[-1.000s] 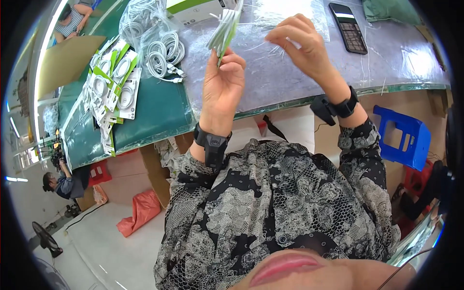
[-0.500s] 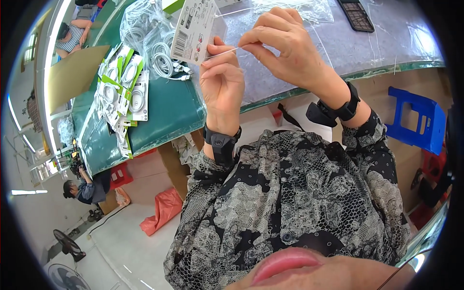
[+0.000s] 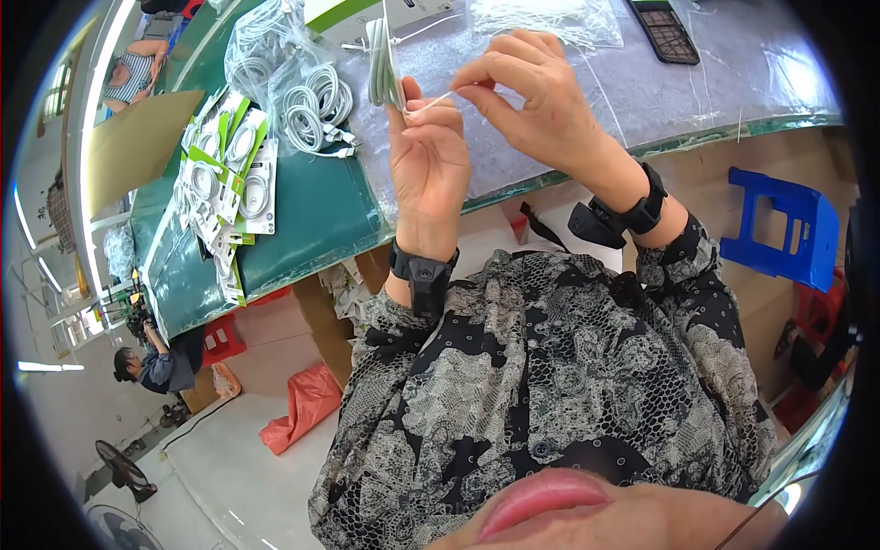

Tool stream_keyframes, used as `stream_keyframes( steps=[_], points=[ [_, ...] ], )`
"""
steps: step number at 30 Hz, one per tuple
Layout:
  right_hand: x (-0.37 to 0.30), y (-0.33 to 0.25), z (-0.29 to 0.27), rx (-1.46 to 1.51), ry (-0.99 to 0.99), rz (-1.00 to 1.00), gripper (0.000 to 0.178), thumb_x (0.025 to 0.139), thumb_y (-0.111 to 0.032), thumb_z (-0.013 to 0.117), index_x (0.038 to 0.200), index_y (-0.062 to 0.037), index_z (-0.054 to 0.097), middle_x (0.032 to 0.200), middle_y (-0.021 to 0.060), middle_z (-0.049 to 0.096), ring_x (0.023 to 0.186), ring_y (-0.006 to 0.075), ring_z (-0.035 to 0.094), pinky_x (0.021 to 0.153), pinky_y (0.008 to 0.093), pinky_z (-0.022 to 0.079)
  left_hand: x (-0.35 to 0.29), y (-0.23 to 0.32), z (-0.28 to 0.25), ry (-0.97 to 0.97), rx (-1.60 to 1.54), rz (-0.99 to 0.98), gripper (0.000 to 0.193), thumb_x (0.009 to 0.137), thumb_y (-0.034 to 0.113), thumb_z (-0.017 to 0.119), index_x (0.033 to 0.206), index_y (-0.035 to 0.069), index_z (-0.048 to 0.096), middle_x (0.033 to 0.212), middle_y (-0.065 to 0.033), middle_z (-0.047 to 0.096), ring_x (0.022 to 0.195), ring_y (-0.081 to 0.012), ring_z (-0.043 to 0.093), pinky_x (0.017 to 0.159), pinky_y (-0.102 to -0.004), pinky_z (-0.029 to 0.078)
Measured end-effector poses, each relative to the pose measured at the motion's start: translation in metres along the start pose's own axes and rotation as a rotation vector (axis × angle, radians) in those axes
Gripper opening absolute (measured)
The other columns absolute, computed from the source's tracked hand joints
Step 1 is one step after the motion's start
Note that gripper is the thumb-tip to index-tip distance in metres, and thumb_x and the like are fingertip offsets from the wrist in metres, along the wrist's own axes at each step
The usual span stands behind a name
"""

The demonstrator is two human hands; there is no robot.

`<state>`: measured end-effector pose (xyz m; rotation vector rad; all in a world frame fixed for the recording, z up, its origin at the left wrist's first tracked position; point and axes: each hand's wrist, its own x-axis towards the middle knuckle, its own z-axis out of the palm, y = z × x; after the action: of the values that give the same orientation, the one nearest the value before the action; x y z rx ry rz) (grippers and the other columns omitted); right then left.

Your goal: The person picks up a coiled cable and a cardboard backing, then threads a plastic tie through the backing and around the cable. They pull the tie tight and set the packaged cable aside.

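Observation:
My left hand [image 3: 431,170] grips the lower end of a packaging card, which stands almost edge-on. A coiled white cable [image 3: 380,73] sits against the card's left side. Between thumb and forefinger, my right hand [image 3: 545,96] pinches the end of a thin white plastic tie [image 3: 442,99]. The tie runs across to the card at my left fingertips; how it passes through the card is hidden. Both hands are raised over the near part of the table.
Carded cables [image 3: 220,174] lie heaped at the left, beside loose coiled cables [image 3: 316,115] and a clear bag of cables [image 3: 261,41]. A bag of white ties [image 3: 550,20] and a black tray-like frame [image 3: 666,32] lie behind my hands. A blue stool [image 3: 790,225] stands at right.
The card has turned from showing its printed back to nearly edge-on, bringing the coiled cable into sight. My right hand still pinches the tie, close to where it was.

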<state>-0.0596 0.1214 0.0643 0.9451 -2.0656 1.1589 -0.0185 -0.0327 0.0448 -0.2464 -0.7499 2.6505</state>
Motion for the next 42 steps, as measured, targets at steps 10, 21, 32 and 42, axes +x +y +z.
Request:
stream_keyframes(
  steps=[10,21,32,42],
  points=[
    [-0.003,-0.002,-0.001,-0.015,0.005,0.037,0.011,0.073,-0.006,0.070,0.081,-0.0114,0.066,0.073,-0.0026,0.057,0.073,0.0145,0.053,0.077,0.0289,0.035,0.002,0.000,-0.004,-0.006,-0.089,-0.129,0.027,0.091,0.015,0.058,0.115,0.005,0.058,0.085,-0.0059,0.053,0.079,-0.0154,0.054,0.066,-0.0230,0.056],
    [-0.014,0.012,0.005,-0.082,0.056,0.014,0.015,0.072,-0.011,0.070,0.086,-0.0117,0.065,0.082,-0.0013,0.059,0.080,0.0181,0.055,0.078,0.0331,0.036,-0.002,0.011,-0.021,0.114,0.588,0.119,0.034,0.093,0.024,0.055,0.121,0.006,0.049,0.109,-0.0081,0.059,0.096,-0.0205,0.060,0.077,-0.0273,0.057],
    [-0.022,-0.019,-0.004,-0.325,-0.037,-0.174,0.027,0.065,-0.007,0.071,0.090,-0.0146,0.064,0.087,-0.0014,0.056,0.085,0.0185,0.052,0.077,0.0339,0.035,-0.004,-0.007,-0.020,0.004,1.271,0.520,0.032,0.097,0.017,0.049,0.126,0.003,0.047,0.117,-0.0082,0.058,0.101,-0.0213,0.061,0.083,-0.0343,0.055],
    [-0.030,-0.013,0.004,-0.200,0.130,-0.205,0.022,0.064,-0.004,0.068,0.083,-0.0141,0.063,0.088,-0.0019,0.057,0.082,0.0196,0.051,0.078,0.0335,0.036,-0.010,-0.001,-0.022,-0.136,1.430,0.603,0.028,0.095,0.008,0.050,0.121,-0.001,0.051,0.116,-0.0087,0.059,0.099,-0.0209,0.062,0.083,-0.0350,0.054]
  ],
)
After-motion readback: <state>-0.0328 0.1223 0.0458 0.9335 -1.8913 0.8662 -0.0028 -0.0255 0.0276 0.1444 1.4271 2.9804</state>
